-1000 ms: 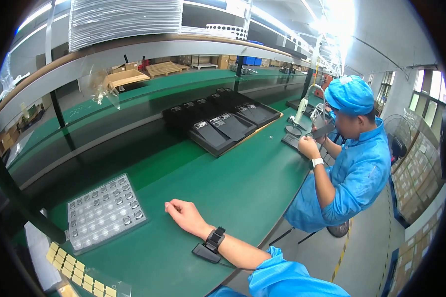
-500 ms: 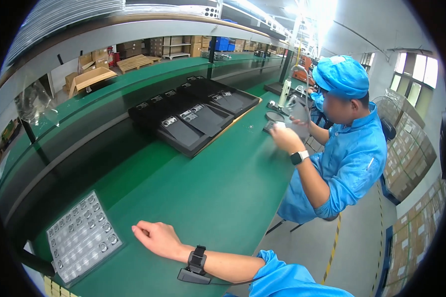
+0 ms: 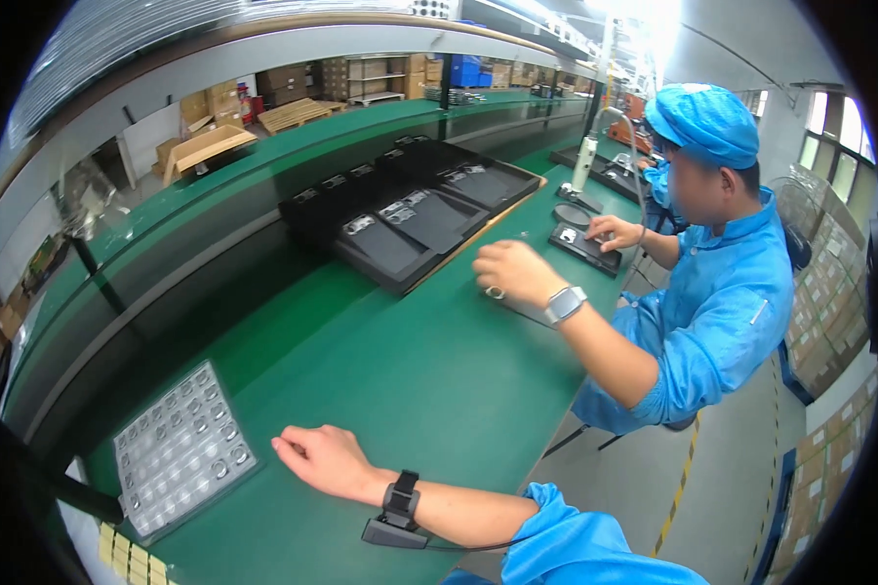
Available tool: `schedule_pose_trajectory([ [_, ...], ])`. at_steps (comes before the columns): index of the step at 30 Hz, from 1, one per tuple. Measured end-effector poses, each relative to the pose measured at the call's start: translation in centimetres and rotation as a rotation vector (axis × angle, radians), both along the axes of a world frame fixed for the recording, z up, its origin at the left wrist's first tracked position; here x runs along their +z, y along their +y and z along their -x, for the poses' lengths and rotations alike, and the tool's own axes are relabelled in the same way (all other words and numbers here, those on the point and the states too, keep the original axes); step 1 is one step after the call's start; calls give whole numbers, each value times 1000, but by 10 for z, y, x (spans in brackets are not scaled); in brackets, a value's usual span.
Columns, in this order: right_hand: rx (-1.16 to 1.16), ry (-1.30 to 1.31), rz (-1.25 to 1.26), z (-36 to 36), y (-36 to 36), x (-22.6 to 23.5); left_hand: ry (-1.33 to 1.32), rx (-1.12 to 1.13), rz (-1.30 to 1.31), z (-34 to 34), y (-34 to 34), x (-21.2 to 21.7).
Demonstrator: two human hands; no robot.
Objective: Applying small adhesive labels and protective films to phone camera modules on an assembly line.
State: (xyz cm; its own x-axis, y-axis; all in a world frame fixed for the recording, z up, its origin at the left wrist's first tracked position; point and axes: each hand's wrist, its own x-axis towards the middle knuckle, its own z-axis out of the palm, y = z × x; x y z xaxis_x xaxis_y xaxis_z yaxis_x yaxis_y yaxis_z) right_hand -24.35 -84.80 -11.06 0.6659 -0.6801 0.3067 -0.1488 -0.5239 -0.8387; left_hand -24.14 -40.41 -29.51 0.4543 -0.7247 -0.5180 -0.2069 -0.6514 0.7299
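My right hand (image 3: 330, 462) rests on the green tabletop (image 3: 390, 390), its fingers curled in and nothing showing between them. A black band with a small device (image 3: 398, 509) is strapped round that wrist. Just left of the hand lies a clear plastic tray (image 3: 180, 448) with small round metal parts in some of its pockets. My left hand is out of view. Over the table to the right, a co-worker's hand (image 3: 522, 271) reaches toward my side, a small ring-shaped piece (image 3: 496, 292) at its fingers.
Black trays (image 3: 410, 255) with flat dark panels fill the middle of the bench. The co-worker (image 3: 707, 263) sits at right, other hand at a small black plate (image 3: 583, 249). A pale stand (image 3: 583, 164) rises beyond. A rail (image 3: 263, 34) crosses above.
The co-worker's nearer hand has swung left, away from their other hand, which now rests by the black plate. The whole view has shifted slightly; my right hand keeps its place beside the tray.
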Motion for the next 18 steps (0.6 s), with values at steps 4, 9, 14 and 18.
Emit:
schedule_pose_trajectory([
  [4, 41, -44, -122, 18, -14, 3, 25, 79, -33, 4, 3, 32],
  [9, -483, 163, 728, 98, -119, 17, 100, 691, -61, 39, -12, 209],
  [14, -882, 710, 433, 219, -228, -13, 516, 504, 135, 9, -42, 258],
  [18, -775, 702, 245, 217, -243, -17, 681, 440, 530, -15, -69, 215],
])
